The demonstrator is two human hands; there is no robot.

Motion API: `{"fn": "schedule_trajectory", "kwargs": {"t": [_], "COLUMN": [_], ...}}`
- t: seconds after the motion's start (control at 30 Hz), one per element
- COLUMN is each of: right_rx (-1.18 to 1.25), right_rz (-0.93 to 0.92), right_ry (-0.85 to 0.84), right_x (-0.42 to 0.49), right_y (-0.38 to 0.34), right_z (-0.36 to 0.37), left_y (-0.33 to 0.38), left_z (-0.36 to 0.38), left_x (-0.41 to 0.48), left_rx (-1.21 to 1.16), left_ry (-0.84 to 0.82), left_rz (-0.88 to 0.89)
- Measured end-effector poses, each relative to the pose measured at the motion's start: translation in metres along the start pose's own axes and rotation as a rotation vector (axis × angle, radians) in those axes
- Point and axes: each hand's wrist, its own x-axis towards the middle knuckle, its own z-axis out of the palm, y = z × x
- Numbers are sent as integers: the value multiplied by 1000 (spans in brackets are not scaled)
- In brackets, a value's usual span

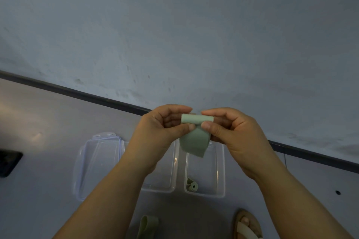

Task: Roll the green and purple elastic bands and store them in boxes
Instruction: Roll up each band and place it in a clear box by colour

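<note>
Left hand [165,128] and right hand [231,130] each pinch the half-rolled green band [195,134] between thumb and fingers.

Left hand [163,128] and right hand [231,128] pinch part-rolled green band [195,136], tail hanging above clear box [220,172] holding rolled green band [192,186]; second box [172,170] beside, lid [97,165] left, floor.

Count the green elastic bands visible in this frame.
3: one being rolled between both hands, one rolled inside the right clear box, one loose on the floor. Arms may hide others.
</note>
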Motion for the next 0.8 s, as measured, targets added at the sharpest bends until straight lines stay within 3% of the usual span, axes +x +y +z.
{"fn": "schedule_trajectory", "kwargs": {"t": [0.47, 0.8], "right_rx": [-4, 22], "right_rz": [-74, 43], "right_ry": [15, -26], "right_x": [0, 0], "right_y": [0, -1], "right_z": [2, 1], "left_y": [2, 0], "left_z": [-1, -4], "left_x": [-1, -1], "left_rx": [48, 55], "left_ry": [-12, -27], "left_rz": [-73, -41]}}
